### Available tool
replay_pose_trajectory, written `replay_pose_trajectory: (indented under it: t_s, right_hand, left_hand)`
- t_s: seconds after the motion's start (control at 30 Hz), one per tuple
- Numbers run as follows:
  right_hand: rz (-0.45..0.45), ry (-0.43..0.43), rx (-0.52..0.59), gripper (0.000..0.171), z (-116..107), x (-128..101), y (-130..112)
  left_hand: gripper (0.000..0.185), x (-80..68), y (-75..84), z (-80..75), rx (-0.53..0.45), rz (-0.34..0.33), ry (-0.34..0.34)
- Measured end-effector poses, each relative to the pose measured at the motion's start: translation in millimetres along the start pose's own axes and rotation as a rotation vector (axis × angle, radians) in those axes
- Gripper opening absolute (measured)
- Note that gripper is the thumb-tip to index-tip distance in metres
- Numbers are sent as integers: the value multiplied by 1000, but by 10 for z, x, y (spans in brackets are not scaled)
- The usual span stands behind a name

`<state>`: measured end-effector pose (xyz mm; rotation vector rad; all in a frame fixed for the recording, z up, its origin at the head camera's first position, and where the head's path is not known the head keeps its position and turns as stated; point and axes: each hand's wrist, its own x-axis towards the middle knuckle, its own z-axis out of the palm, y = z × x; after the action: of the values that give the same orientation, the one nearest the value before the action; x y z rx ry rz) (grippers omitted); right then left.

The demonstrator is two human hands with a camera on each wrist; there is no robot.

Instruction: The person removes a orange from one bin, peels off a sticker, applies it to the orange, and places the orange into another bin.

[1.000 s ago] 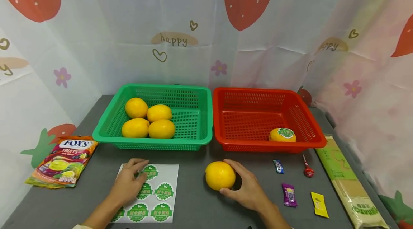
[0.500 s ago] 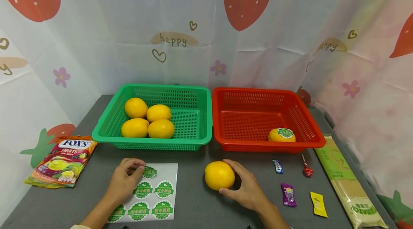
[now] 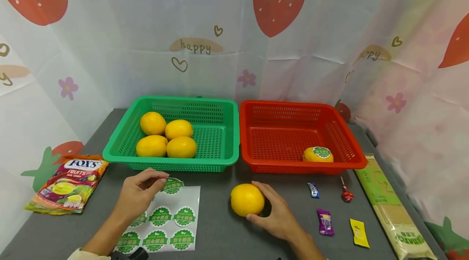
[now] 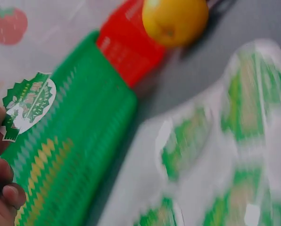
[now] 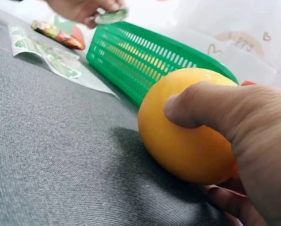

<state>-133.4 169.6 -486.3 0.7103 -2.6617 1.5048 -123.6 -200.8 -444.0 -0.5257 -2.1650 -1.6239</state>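
My left hand (image 3: pixel 141 195) pinches a round green sticker (image 3: pixel 172 185) between thumb and forefinger, lifted just above the top edge of the white sticker sheet (image 3: pixel 183 203). The left wrist view shows the same sticker (image 4: pixel 27 104) held in front of the green basket (image 4: pixel 84 155). My right hand (image 3: pixel 272 211) curls around a plain orange (image 3: pixel 247 199) resting on the grey table; the right wrist view has its thumb (image 5: pixel 211 108) across that orange (image 5: pixel 183 141). The green basket (image 3: pixel 172 166) holds several oranges (image 3: pixel 166 137). In the red basket (image 3: pixel 304 168) lies one stickered orange (image 3: pixel 318 154).
A FOX'S candy bag (image 3: pixel 67 186) lies at the left. Small wrapped sweets (image 3: pixel 325 222), a yellow sachet (image 3: pixel 359 233) and a lollipop (image 3: pixel 346 195) sit right of my right hand. A long green and tan packet (image 3: pixel 393 211) lies along the right edge. Strawberry-print curtains surround the table.
My left hand has peeled a green sticker off the sheet's top corner and lifted it up. The right hand and its orange have stayed put.
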Motion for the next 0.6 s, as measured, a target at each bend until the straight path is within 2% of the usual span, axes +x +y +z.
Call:
replay_pose_trajectory:
  t_s: [0.1,0.27,0.47,0.6]
  right_hand:
    - [-13,10,11,81,7,3,13]
    - [-11,34,31,82,5,11,18]
    - [-27,34,19,82,18,17,31]
    - [-37,37,22,82,24,16,28]
  left_hand:
    - [18,68,132,114,-44,33,-45]
    - [15,188,302,368,-124,15,-106]
    - [15,274,398,648,-161,57,-144]
    - [11,298,442,817,-160,48,-186]
